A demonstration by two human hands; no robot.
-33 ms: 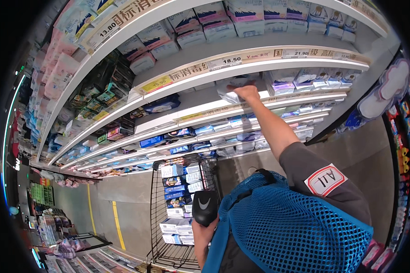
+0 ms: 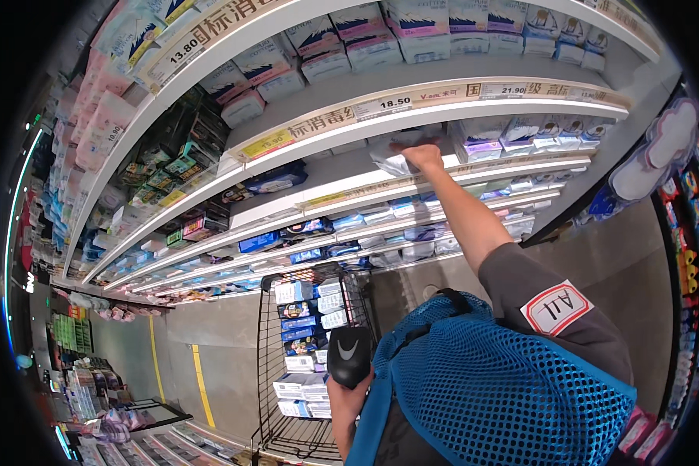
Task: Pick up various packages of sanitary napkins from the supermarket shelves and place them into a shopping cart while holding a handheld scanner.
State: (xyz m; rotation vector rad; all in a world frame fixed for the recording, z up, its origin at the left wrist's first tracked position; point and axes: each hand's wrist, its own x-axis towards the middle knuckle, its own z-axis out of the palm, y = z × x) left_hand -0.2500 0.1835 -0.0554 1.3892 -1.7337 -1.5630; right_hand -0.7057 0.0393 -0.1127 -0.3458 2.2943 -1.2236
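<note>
My right hand (image 2: 422,157) reaches into a middle shelf, under the shelf above. It grips a pale, shiny soft pack (image 2: 392,161) by its right end; the fingertips lie in shadow. Right of it stands a row of similar white and lilac packs (image 2: 485,140). Low in front of me, my left hand (image 2: 346,398) is closed round a black handheld scanner (image 2: 349,357) with a grey curved mark. Its head hides part of the packs in the cart behind it.
A black wire shopping cart (image 2: 259,365) stands at the shelf's foot, holding stacked white and blue packs (image 2: 299,334). A blue mesh vest (image 2: 505,380) fills the lower right. Cloud-shaped panels (image 2: 648,167) hang at the shelf's right end. Yellow lines (image 2: 202,384) mark the floor at left.
The right hand has barely shifted on the pack, and its fingers sit slightly deeper in shadow. The scanner has moved a hair; the rest looks the same.
</note>
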